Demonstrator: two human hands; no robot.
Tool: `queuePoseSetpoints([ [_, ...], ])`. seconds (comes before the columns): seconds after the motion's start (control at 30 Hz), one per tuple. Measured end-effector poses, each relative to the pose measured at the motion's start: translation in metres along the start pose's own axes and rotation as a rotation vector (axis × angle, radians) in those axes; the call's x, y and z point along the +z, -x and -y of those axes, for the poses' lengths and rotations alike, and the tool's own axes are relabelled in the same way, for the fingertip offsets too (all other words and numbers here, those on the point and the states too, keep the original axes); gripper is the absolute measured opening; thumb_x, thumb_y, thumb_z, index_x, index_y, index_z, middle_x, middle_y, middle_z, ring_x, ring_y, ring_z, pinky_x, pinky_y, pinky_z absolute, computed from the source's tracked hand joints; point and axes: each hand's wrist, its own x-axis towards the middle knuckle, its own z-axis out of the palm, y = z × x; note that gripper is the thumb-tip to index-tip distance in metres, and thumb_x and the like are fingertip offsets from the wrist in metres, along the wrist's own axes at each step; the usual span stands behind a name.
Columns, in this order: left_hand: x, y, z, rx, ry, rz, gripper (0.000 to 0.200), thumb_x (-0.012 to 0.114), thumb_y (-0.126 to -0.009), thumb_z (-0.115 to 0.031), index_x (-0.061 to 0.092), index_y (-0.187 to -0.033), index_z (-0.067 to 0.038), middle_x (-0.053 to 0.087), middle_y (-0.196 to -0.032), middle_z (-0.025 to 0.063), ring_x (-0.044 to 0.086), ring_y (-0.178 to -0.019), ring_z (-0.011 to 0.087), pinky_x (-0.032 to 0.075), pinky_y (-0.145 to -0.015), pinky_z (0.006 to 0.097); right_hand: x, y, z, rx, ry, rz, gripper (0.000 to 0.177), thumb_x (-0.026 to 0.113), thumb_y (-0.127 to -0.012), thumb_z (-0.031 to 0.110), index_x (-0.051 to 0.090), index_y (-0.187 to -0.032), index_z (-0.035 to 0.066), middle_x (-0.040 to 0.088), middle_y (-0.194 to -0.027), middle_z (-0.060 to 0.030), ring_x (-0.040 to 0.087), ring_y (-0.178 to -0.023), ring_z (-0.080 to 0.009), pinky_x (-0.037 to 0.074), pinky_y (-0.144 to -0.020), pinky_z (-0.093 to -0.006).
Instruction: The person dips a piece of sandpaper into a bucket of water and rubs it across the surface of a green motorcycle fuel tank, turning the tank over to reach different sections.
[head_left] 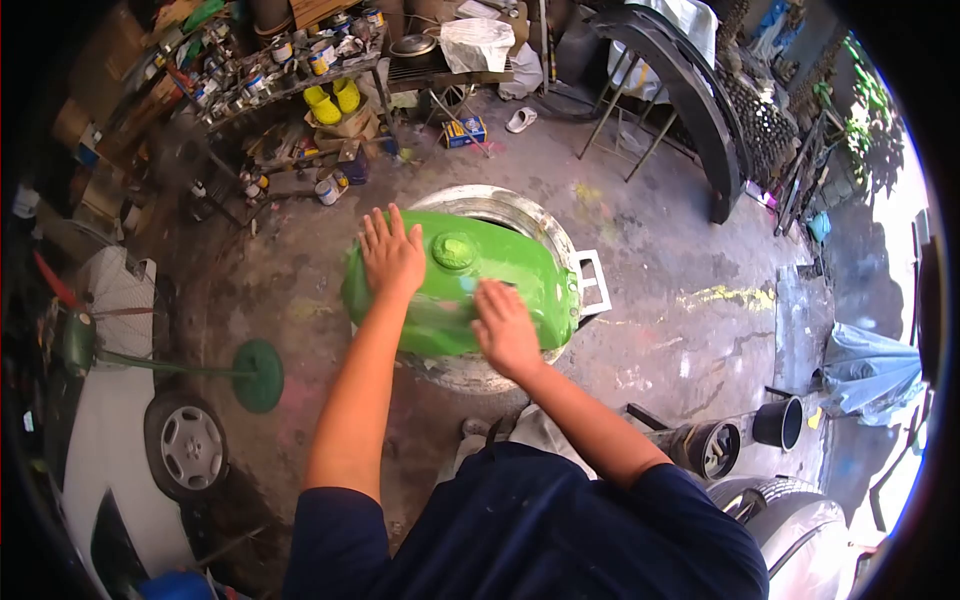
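Observation:
A glossy green motorcycle fuel tank (pixel 430 313) lies across a round, paint-spattered stand (pixel 470 375) in the middle of the view. Its round filler cap (pixel 454 250) faces up, and pale, scuffed patches show on its side. My left hand (pixel 393 260) rests flat on the left part of the tank, fingers stretched out, holding nothing. On the tank's near side, my right hand (pixel 506 328) presses down with bent fingers, slightly blurred. The edge of a small dark sheet (pixel 510 285), perhaps sandpaper, shows at its fingertips; the rest is hidden under the hand.
A white frame piece (pixel 594 282) juts out right of the tank. Behind stands a bench (pixel 290 85) crowded with paint cans. A green round base (pixel 258 376) and a car wheel (pixel 187 445) are at left. A black bucket (pixel 778 423) is at right, a dark bumper (pixel 690 100) behind.

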Motion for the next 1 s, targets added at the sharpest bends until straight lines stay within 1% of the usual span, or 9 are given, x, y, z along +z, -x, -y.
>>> queuePoseSetpoints([
  [0.1, 0.004, -0.001, 0.002, 0.013, -0.014, 0.003, 0.066, 0.033, -0.107, -0.047, 0.029, -0.16, -0.008, 0.029, -0.164, 0.0208, 0.021, -0.154, 0.0365, 0.016, -0.126, 0.048, 0.008, -0.023, 0.034, -0.135, -0.015, 0.069, 0.054, 0.061, -0.095, 0.026, 0.053, -0.14, -0.003, 0.044, -0.153, -0.0209, 0.04, -0.144, -0.0349, 0.028, -0.123, -0.0494],
  [0.2, 0.002, -0.002, 0.002, 0.015, -0.021, 0.012, 0.066, 0.033, -0.107, -0.048, 0.029, -0.16, -0.007, 0.029, -0.164, 0.0204, 0.022, -0.154, 0.0358, 0.016, -0.126, 0.0475, 0.004, -0.026, 0.024, -0.217, -0.068, 0.077, 0.057, 0.06, -0.096, 0.026, 0.049, -0.144, -0.003, 0.042, -0.155, -0.0197, 0.037, -0.146, -0.0342, 0.026, -0.124, -0.048],
  [0.37, -0.002, 0.0, -0.001, 0.023, -0.003, -0.002, 0.065, 0.032, -0.108, -0.047, 0.031, -0.158, -0.006, 0.029, -0.164, 0.0207, 0.023, -0.153, 0.0361, 0.017, -0.126, 0.0471, -0.003, 0.049, -0.048, 0.151, -0.046, -0.047, 0.062, 0.062, -0.095, 0.024, 0.044, -0.147, -0.004, 0.04, -0.156, -0.0209, 0.033, -0.148, -0.0364, 0.024, -0.124, -0.0489],
  [0.47, 0.0, 0.0, 0.001, 0.025, -0.01, -0.023, 0.065, 0.032, -0.108, -0.047, 0.032, -0.158, -0.006, 0.03, -0.163, 0.0211, 0.024, -0.153, 0.0365, 0.018, -0.125, 0.0477, 0.015, 0.062, -0.052, 0.305, -0.098, -0.172, 0.063, 0.063, -0.094, 0.022, 0.042, -0.148, -0.004, 0.038, -0.158, -0.0217, 0.033, -0.149, -0.0367, 0.025, -0.123, -0.0492],
  [0.57, -0.001, -0.002, 0.0, 0.035, -0.009, -0.047, 0.064, 0.034, -0.108, -0.046, 0.034, -0.157, -0.005, 0.032, -0.162, 0.0216, 0.025, -0.152, 0.0372, 0.02, -0.125, 0.0482, 0.013, 0.022, 0.003, 0.123, -0.084, -0.092, 0.063, 0.06, -0.096, 0.026, 0.041, -0.148, -0.005, 0.036, -0.159, -0.0227, 0.031, -0.149, -0.0377, 0.024, -0.124, -0.0487],
  [0.67, 0.006, 0.002, 0.007, 0.057, 0.027, -0.093, 0.062, 0.036, -0.108, -0.044, 0.037, -0.155, -0.004, 0.035, -0.16, 0.0222, 0.027, -0.151, 0.038, 0.022, -0.124, 0.0483, 0.021, -0.001, 0.028, -0.082, -0.054, 0.012, 0.065, 0.055, -0.099, 0.03, 0.037, -0.151, -0.005, 0.033, -0.16, -0.0232, 0.028, -0.15, -0.0389, 0.021, -0.125, -0.0481],
  [0.8, -0.005, 0.006, 0.001, 0.058, 0.191, -0.164, 0.058, 0.039, -0.108, -0.042, 0.043, -0.151, -0.003, 0.038, -0.158, 0.0226, 0.029, -0.149, 0.0402, 0.026, -0.122, 0.048, 0.03, 0.049, -0.031, 0.076, 0.126, 0.003, 0.068, 0.051, -0.103, 0.031, 0.027, -0.155, -0.004, 0.026, -0.163, -0.0232, 0.025, -0.152, -0.0401, 0.021, -0.125, -0.0476],
  [0.9, -0.002, 0.007, 0.007, 0.076, 0.359, -0.259, 0.053, 0.042, -0.108, -0.037, 0.045, -0.149, -0.003, 0.04, -0.156, 0.0221, 0.029, -0.149, 0.0417, 0.026, -0.122, 0.0496, 0.021, 0.089, -0.059, 0.3, -0.014, -0.139, 0.066, 0.051, -0.103, 0.026, 0.026, -0.154, -0.006, 0.026, -0.163, -0.0242, 0.026, -0.151, -0.0415, 0.023, -0.124, -0.048],
  [1.0, 0.0, 0.012, 0.015, 0.211, 0.437, -0.415, 0.049, 0.045, -0.108, -0.031, 0.047, -0.148, -0.004, 0.042, -0.155, 0.0214, 0.029, -0.149, 0.042, 0.026, -0.121, 0.0515, 0.016, 0.128, -0.084, 0.428, -0.15, -0.165, 0.063, 0.054, -0.101, 0.019, 0.029, -0.153, -0.005, 0.028, -0.161, -0.0275, 0.029, -0.149, -0.0424, 0.026, -0.122, -0.0475],
])
